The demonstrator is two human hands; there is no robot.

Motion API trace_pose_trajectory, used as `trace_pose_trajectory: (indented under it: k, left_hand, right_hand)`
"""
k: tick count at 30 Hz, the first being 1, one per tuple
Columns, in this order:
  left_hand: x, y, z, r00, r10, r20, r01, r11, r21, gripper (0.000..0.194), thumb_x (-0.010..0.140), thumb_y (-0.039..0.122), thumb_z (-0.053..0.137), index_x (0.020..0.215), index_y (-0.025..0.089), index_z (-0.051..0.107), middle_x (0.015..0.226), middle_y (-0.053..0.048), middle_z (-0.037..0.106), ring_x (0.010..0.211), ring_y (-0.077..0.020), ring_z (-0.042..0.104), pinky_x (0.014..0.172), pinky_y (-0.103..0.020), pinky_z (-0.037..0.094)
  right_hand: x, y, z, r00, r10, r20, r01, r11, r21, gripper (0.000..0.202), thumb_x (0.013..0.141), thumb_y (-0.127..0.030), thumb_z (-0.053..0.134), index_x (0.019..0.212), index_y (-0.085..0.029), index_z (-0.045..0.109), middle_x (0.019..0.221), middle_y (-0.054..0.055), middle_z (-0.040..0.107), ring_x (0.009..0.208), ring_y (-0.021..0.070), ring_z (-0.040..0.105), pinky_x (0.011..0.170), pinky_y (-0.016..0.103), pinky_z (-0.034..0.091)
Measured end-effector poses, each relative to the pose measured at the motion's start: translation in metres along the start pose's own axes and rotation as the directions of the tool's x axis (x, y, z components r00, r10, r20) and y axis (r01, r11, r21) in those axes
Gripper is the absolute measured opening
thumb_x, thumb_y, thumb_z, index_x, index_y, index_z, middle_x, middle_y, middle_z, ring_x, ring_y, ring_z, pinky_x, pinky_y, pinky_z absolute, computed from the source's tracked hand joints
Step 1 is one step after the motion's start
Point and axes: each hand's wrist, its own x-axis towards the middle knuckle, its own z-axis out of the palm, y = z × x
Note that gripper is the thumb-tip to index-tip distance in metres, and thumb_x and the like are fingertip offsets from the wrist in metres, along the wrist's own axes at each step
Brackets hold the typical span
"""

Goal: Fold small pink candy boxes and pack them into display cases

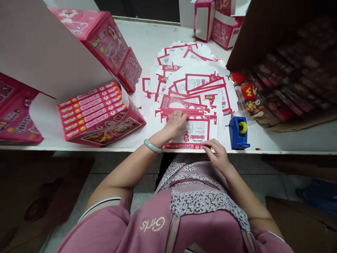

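Flat pink-and-white printed card (197, 130) lies at the table's front edge, below a loose pile of similar flat cards (195, 82). My left hand (177, 124), with a pale bangle on the wrist, rests on the card's upper left part, its fingers bent and close together; whether they grip anything is hidden. At the card's lower right corner is my right hand (216, 154), thumb and forefinger closed at the pink edge of the card.
Left of the pile, a pink display box (113, 128) holds several slim packs, with larger pink boxes (105, 42) behind. A blue tape dispenser (238, 133) stands at right, beside a brown carton (295, 123) of packaged items. More pink boxes (223, 31) stand at the back.
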Motion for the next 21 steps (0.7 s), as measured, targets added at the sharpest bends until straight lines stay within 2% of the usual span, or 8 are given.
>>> trace_pose_trajectory:
  k: [3, 6, 8, 10, 12, 16, 18, 21]
  left_hand:
    - [0.002, -0.001, -0.039, 0.984, 0.161, 0.078, -0.150, 0.980, -0.133, 0.011, 0.088, 0.021, 0.064, 0.092, 0.011, 0.067, 0.092, -0.011, 0.059, 0.087, -0.0227, 0.057, 0.080, -0.037, 0.051]
    - [-0.001, 0.010, -0.085, 0.937, 0.350, 0.023, -0.322, 0.884, -0.340, 0.021, 0.096, 0.024, 0.052, 0.089, 0.014, 0.070, 0.085, -0.007, 0.060, 0.077, -0.0159, 0.058, 0.070, -0.028, 0.049]
    - [-0.002, 0.025, -0.108, 0.930, 0.359, -0.075, -0.359, 0.848, -0.390, 0.024, 0.098, 0.026, 0.049, 0.100, 0.016, 0.072, 0.092, -0.007, 0.065, 0.085, -0.0171, 0.063, 0.074, -0.029, 0.052]
    - [-0.003, 0.039, -0.122, 0.941, 0.318, -0.114, -0.336, 0.847, -0.412, 0.029, 0.099, 0.029, 0.047, 0.113, 0.019, 0.071, 0.099, -0.007, 0.070, 0.092, -0.0185, 0.066, 0.081, -0.031, 0.055]
    - [-0.005, 0.047, -0.126, 0.955, 0.265, -0.133, -0.297, 0.860, -0.416, 0.035, 0.100, 0.031, 0.044, 0.123, 0.019, 0.068, 0.105, -0.006, 0.072, 0.096, -0.0191, 0.068, 0.085, -0.032, 0.056]
    - [-0.016, 0.042, -0.120, 0.961, 0.177, -0.211, -0.251, 0.878, -0.408, 0.039, 0.099, 0.036, 0.044, 0.121, 0.017, 0.069, 0.106, -0.008, 0.074, 0.093, -0.0204, 0.070, 0.084, -0.031, 0.058]
    - [-0.019, 0.036, -0.114, 0.968, 0.148, -0.202, -0.226, 0.862, -0.453, 0.040, 0.098, 0.044, 0.048, 0.118, 0.018, 0.071, 0.102, -0.008, 0.075, 0.089, -0.0215, 0.071, 0.081, -0.031, 0.060]
    - [-0.018, 0.032, -0.103, 0.985, 0.148, -0.093, -0.174, 0.785, -0.595, 0.047, 0.093, 0.057, 0.058, 0.119, 0.021, 0.073, 0.103, -0.007, 0.076, 0.092, -0.0253, 0.072, 0.081, -0.034, 0.063]
  right_hand:
    - [0.004, 0.013, -0.011, 0.993, 0.030, -0.113, -0.036, 0.998, -0.054, 0.021, 0.099, -0.022, 0.054, 0.105, -0.026, 0.073, 0.082, 0.005, 0.073, 0.073, 0.0186, 0.070, 0.065, 0.032, 0.058]
    - [0.023, 0.021, -0.023, 0.971, 0.019, -0.239, -0.052, 0.990, -0.134, 0.026, 0.101, -0.027, 0.051, 0.121, -0.025, 0.068, 0.093, 0.009, 0.074, 0.085, 0.0228, 0.072, 0.074, 0.039, 0.060]
    - [0.045, 0.018, -0.027, 0.964, 0.011, -0.266, -0.059, 0.983, -0.174, 0.035, 0.099, -0.034, 0.056, 0.131, -0.023, 0.061, 0.106, 0.012, 0.073, 0.100, 0.0265, 0.069, 0.084, 0.045, 0.059]
    - [0.072, 0.008, -0.031, 0.975, 0.001, -0.224, -0.037, 0.987, -0.158, 0.039, 0.095, -0.040, 0.062, 0.130, -0.022, 0.059, 0.102, 0.010, 0.071, 0.098, 0.0264, 0.068, 0.087, 0.046, 0.057]
    - [0.095, -0.005, -0.035, 0.971, -0.036, -0.237, -0.001, 0.988, -0.155, 0.035, 0.093, -0.042, 0.066, 0.122, -0.022, 0.061, 0.098, 0.008, 0.069, 0.094, 0.0245, 0.066, 0.090, 0.046, 0.055]
    - [0.118, -0.016, -0.048, 0.922, -0.071, -0.381, -0.001, 0.983, -0.185, 0.040, 0.089, -0.037, 0.071, 0.122, -0.020, 0.057, 0.117, 0.012, 0.065, 0.108, 0.0238, 0.062, 0.098, 0.043, 0.051]
    - [0.119, -0.012, -0.052, 0.947, 0.004, -0.320, -0.044, 0.992, -0.117, 0.036, 0.088, -0.038, 0.073, 0.114, -0.019, 0.058, 0.108, 0.009, 0.067, 0.096, 0.0202, 0.063, 0.089, 0.038, 0.054]
    - [0.113, -0.005, -0.053, 0.976, 0.089, -0.200, -0.105, 0.992, -0.069, 0.025, 0.088, -0.042, 0.071, 0.092, -0.021, 0.059, 0.091, 0.003, 0.065, 0.085, 0.0173, 0.062, 0.082, 0.035, 0.054]
